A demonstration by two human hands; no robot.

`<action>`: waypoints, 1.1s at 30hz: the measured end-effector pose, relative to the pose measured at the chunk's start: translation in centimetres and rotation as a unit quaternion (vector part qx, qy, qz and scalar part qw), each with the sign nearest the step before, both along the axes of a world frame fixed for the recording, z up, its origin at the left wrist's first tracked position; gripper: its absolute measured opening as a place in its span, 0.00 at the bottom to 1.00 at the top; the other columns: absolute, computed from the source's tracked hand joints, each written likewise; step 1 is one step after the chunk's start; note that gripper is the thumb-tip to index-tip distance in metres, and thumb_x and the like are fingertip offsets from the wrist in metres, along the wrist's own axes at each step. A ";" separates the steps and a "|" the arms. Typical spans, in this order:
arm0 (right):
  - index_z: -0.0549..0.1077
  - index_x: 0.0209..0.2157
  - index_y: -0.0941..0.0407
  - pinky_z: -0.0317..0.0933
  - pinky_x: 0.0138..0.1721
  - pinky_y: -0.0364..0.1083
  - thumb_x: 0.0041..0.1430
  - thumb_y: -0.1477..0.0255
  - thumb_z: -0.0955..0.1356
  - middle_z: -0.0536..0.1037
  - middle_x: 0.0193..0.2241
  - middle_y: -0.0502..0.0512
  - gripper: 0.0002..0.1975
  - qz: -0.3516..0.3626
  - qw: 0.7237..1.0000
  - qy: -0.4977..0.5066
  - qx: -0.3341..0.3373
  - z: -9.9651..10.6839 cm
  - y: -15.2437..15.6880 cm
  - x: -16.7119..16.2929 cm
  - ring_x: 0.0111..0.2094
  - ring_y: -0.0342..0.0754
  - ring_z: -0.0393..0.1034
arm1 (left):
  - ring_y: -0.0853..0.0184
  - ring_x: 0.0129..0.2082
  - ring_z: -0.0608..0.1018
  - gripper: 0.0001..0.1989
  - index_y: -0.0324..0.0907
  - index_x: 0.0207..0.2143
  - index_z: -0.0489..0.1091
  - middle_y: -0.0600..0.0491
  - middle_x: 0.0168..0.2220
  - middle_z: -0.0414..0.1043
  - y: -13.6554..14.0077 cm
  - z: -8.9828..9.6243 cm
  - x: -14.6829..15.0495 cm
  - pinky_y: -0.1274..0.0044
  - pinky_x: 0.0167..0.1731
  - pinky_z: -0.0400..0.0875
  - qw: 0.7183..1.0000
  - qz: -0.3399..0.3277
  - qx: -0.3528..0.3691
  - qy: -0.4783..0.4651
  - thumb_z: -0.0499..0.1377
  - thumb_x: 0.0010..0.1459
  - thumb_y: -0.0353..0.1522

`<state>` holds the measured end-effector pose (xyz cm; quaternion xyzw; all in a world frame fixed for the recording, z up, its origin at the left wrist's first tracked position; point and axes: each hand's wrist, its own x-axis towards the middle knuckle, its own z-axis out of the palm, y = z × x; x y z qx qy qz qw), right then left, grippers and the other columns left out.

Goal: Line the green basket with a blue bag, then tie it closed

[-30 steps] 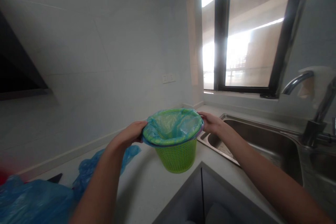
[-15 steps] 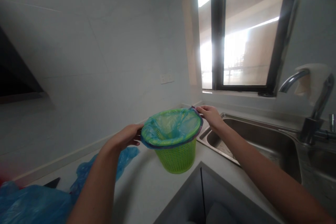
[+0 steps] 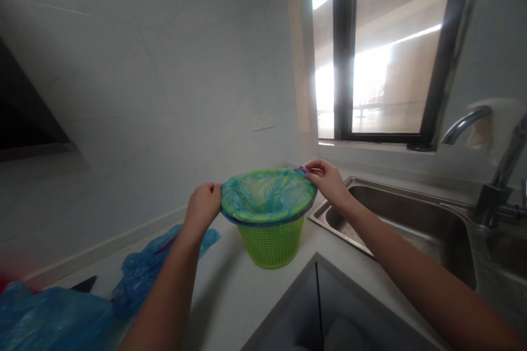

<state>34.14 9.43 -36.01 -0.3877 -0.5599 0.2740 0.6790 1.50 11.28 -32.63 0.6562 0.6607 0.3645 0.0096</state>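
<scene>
A bright green plastic basket (image 3: 270, 247) with mesh sides stands on the white counter. Inside it lies a thin blue-green plastic bag (image 3: 263, 189), its dark purple-edged mouth folded outward over the rim. My left hand (image 3: 205, 205) is closed at the left side of the rim, with the bag's edge between thumb and curled fingers. At the right back of the rim, my right hand (image 3: 325, 178) pinches the purple edge of the bag between thumb and fingers. The basket's bottom inside is hidden by the bag.
Crumpled blue plastic bags (image 3: 53, 315) lie on the counter at the left, near a dark pointed object (image 3: 85, 284). To the right is a steel sink (image 3: 411, 219) with a faucet (image 3: 489, 175). A grey two-panel surface (image 3: 288, 307) borders the counter's front edge.
My left hand has gone from loosely spread fingers to a closed grip on the bag's edge. My right-hand fingers have curled further at the rim. The basket has shifted slightly left.
</scene>
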 end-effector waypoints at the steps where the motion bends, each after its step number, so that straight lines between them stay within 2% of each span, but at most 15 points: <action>1: 0.72 0.34 0.56 0.68 0.48 0.52 0.45 0.69 0.74 0.79 0.37 0.56 0.14 0.015 1.000 0.016 -0.015 0.1 -0.2 -0.1 0.42 0.53 0.75 | 0.54 0.33 0.76 0.19 0.41 0.27 0.71 0.42 0.30 0.75 -0.2 0.1 0.2 0.70 0.32 0.65 0.999 0.015 0.022 0.037 0.46 0.61 0.40; 4: 0.71 0.35 0.56 0.67 0.48 0.51 0.45 0.69 0.75 0.79 0.38 0.57 0.15 0.056 0.996 0.053 -0.049 0.4 -0.9 -0.6 0.43 0.53 0.75 | 0.49 0.42 0.77 0.20 0.39 0.35 0.73 0.37 0.39 0.77 -0.8 0.5 0.7 0.68 0.39 0.67 0.995 0.039 0.023 0.089 0.44 0.62 0.38; 6: 0.71 0.37 0.56 0.67 0.50 0.51 0.44 0.71 0.74 0.78 0.41 0.56 0.16 0.090 0.992 0.075 -0.046 0.8 -1.4 -1.0 0.45 0.51 0.75 | 0.48 0.43 0.78 0.20 0.38 0.37 0.74 0.35 0.41 0.77 -0.9 0.6 0.7 0.67 0.41 0.67 0.994 0.051 0.002 0.098 0.44 0.62 0.38; 9: 0.70 0.40 0.54 0.64 0.54 0.49 0.42 0.75 0.74 0.75 0.46 0.55 0.21 0.165 0.979 0.114 -0.022 1.0 -1.7 -1.6 0.51 0.50 0.72 | 0.48 0.43 0.78 0.18 0.40 0.34 0.74 0.36 0.39 0.77 -0.5 0.3 0.5 0.66 0.40 0.68 0.994 0.063 -0.006 0.087 0.46 0.61 0.38; 11: 0.70 0.42 0.52 0.62 0.58 0.51 0.41 0.76 0.73 0.73 0.49 0.54 0.23 0.186 0.976 0.115 -0.009 1.0 -1.5 -1.6 0.55 0.51 0.69 | 0.49 0.38 0.78 0.16 0.41 0.31 0.72 0.39 0.33 0.76 -0.1 0.1 0.3 0.67 0.36 0.69 0.998 0.050 -0.014 0.034 0.48 0.59 0.39; 13: 0.69 0.43 0.52 0.59 0.61 0.54 0.43 0.77 0.70 0.72 0.49 0.55 0.21 0.145 0.987 0.062 0.003 1.0 -1.3 -1.1 0.58 0.52 0.65 | 0.53 0.30 0.77 0.14 0.42 0.31 0.70 0.44 0.27 0.73 0.2 -0.1 0.0 0.69 0.30 0.69 0.996 0.017 -0.052 -0.074 0.50 0.57 0.41; 15: 0.69 0.44 0.52 0.56 0.62 0.58 0.45 0.78 0.67 0.70 0.51 0.57 0.21 0.061 0.996 -0.054 0.020 1.2 -1.5 -0.1 0.60 0.54 0.62 | 0.58 0.25 0.76 0.13 0.42 0.33 0.69 0.48 0.25 0.71 0.1 0.1 -0.7 0.71 0.26 0.69 0.975 -0.027 -0.118 -0.184 0.52 0.54 0.40; 17: 0.69 0.48 0.52 0.52 0.64 0.59 0.45 0.82 0.64 0.67 0.55 0.57 0.26 0.010 0.975 -0.219 0.046 1.9 -2.5 1.2 0.61 0.54 0.60 | 0.58 0.26 0.77 0.13 0.42 0.37 0.68 0.49 0.28 0.72 -0.7 0.8 -2.0 0.71 0.27 0.71 0.957 -0.065 -0.177 -0.220 0.54 0.50 0.37; 19: 0.67 0.53 0.50 0.49 0.66 0.58 0.46 0.84 0.63 0.64 0.58 0.57 0.31 0.038 0.921 -0.382 0.075 2.8 -4.2 2.2 0.63 0.53 0.57 | 0.57 0.31 0.78 0.17 0.43 0.42 0.67 0.48 0.33 0.75 -2.1 1.8 -3.6 0.70 0.30 0.72 0.967 -0.093 -0.187 -0.149 0.54 0.48 0.35; 20: 0.66 0.55 0.50 0.48 0.67 0.57 0.47 0.83 0.65 0.63 0.59 0.56 0.32 0.059 0.892 -0.441 0.084 3.3 -5.1 2.5 0.65 0.53 0.55 | 0.57 0.33 0.78 0.17 0.44 0.44 0.67 0.48 0.35 0.75 -3.0 2.2 -4.4 0.70 0.31 0.71 0.978 -0.105 -0.164 -0.079 0.55 0.49 0.36; 22: 0.66 0.55 0.49 0.49 0.66 0.54 0.48 0.81 0.68 0.62 0.60 0.56 0.31 0.075 0.852 -0.509 0.094 4.0 -6.6 2.5 0.66 0.54 0.52 | 0.56 0.35 0.77 0.18 0.45 0.46 0.67 0.49 0.38 0.75 -5.0 3.0 -5.3 0.69 0.34 0.71 0.980 -0.137 -0.130 0.068 0.56 0.52 0.41; 25: 0.68 0.48 0.51 0.58 0.58 0.52 0.51 0.78 0.71 0.67 0.54 0.57 0.22 0.048 0.833 -0.541 0.106 4.3 -7.5 1.5 0.59 0.55 0.61 | 0.54 0.40 0.76 0.22 0.46 0.45 0.68 0.48 0.42 0.73 -7.7 3.2 -4.6 0.67 0.40 0.70 0.958 -0.175 -0.131 0.183 0.61 0.51 0.47; 27: 0.69 0.41 0.53 0.62 0.48 0.49 0.54 0.78 0.70 0.71 0.45 0.56 0.13 0.042 0.821 -0.559 0.113 4.2 -7.3 0.7 0.47 0.53 0.67 | 0.52 0.46 0.75 0.24 0.46 0.46 0.68 0.47 0.47 0.72 -8.9 2.8 -2.9 0.67 0.45 0.69 0.953 -0.183 -0.119 0.212 0.64 0.47 0.46; 29: 0.69 0.37 0.54 0.61 0.41 0.47 0.55 0.79 0.69 0.72 0.37 0.53 0.08 0.048 0.809 -0.573 0.122 4.1 -6.9 0.3 0.38 0.50 0.67 | 0.51 0.50 0.73 0.27 0.45 0.47 0.67 0.44 0.50 0.69 -9.4 2.2 -1.0 0.66 0.48 0.68 0.958 -0.159 -0.082 0.225 0.66 0.45 0.43; 33: 0.70 0.34 0.54 0.59 0.40 0.47 0.59 0.77 0.68 0.73 0.37 0.53 0.03 0.075 0.813 -0.555 0.157 4.3 -6.8 0.6 0.36 0.48 0.67 | 0.49 0.53 0.70 0.28 0.42 0.51 0.66 0.42 0.51 0.67 -9.2 1.3 1.6 0.64 0.52 0.66 0.955 -0.149 -0.040 0.254 0.63 0.49 0.42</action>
